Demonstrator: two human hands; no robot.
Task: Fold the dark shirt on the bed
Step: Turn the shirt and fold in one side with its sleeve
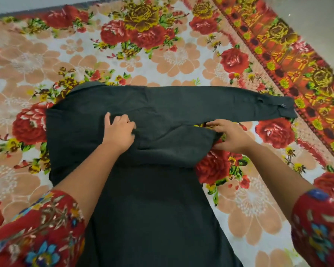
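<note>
1. Head view shows a dark grey long-sleeved cloth shirt [152, 209] spread flat on a bed cover with red and peach flowers [143, 60]. Its collar [89, 87] is on the far side and its lower hem is near the person.
2. The left hand [119, 132] rests on the middle of the chest part. Its fingers are curled and pinch a small bunch of the dark cloth there.
3. The right hand [230, 136] is at the right side edge of the shirt, just under the long right sleeve [239, 105]. Its fingers and thumb pinch this edge, and the cloth between the two hands rises in a loose ridge.
4. What seems done: the shirt is laid out and mostly smooth. The left side shows a straight edge and no sleeve is visible there, so I judge it may be already folded in, but I cannot tell for sure.
5. What is left: the right sleeve lies stretched out to the right, not folded. The right side must be brought over the body, and then the long lower part must be folded up. I judge the task to be in an early stage.
</note>
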